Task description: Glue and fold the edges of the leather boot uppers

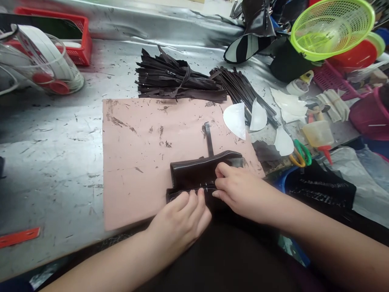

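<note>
Silvery sheeting [75, 134], littered with dark scraps, covered the workbench. From the head camera, a pink mat [130, 170] lay at the near edge, probably as a flat backing. On its near side, between the person's hands, sat a folded dark brown leather-like piece [194, 172]. The left hand [184, 215] had its fingers bunched at the near edge, seemingly to steady it; its thumb was hidden, so a pinch could not be confirmed. The right hand [234, 188] was curled narrow at the same edge, thumb close to bent fingers, though whether anything was nipped between them could not be told. A tied bundle of dark strips [170, 79] lay just beyond the mat, the tie presumably keeping it together, and the scissors [299, 154] sat to the right, likely for easy reach. The piece looked glossy, with a rounded fold along its far side and short pale marks near the closer edge, too small to identify. A narrow brown strip [209, 140] extended beyond the fold; any join was hidden.
</note>
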